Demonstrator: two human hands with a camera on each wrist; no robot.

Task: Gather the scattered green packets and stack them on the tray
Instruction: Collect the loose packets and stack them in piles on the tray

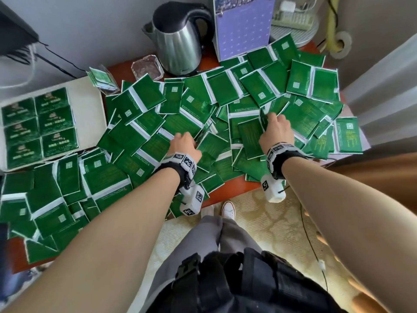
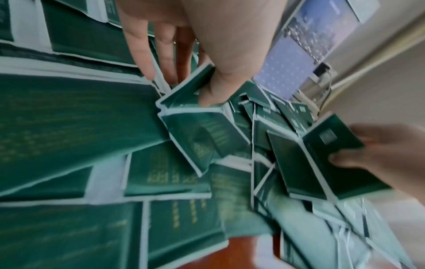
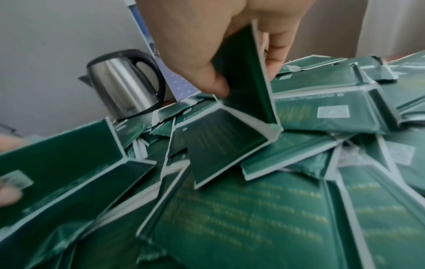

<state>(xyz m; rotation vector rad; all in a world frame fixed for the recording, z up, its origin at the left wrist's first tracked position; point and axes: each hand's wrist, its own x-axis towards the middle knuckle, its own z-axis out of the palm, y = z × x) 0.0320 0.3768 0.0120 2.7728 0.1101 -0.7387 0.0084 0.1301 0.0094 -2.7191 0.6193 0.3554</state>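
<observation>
Packets point(image 1: 252, 91) in green lay scattered in overlapping heaps over most of the red-brown counter point(image 1: 228, 193), from the 9 o'clock edge across to 3 o'clock. Both hands worked in the middle of the heap. The left hand point(image 1: 184, 144) pinched one packet point(image 2: 184, 92) by its corner, thumb on top and fingers point(image 2: 142, 54) underneath, its far end still lying on the pile. The right hand point(image 1: 276, 132), towards 2 o'clock from the left, pinched another packet point(image 3: 248, 76) between thumb and fingers and held it tilted up on edge, its lower corner touching the packets beneath. At 9 o'clock sat the pale tray point(image 1: 90, 105), carrying six green packets point(image 1: 38, 127) laid flat in two neat columns, with bare tray on its right part. At 12 o'clock, behind the heap, stood a steel kettle point(image 1: 178, 41) with a black handle, a purple desk calendar point(image 1: 243, 30) just beside it to the right, and a clear glass ashtray point(image 1: 147, 66) to its left.
</observation>
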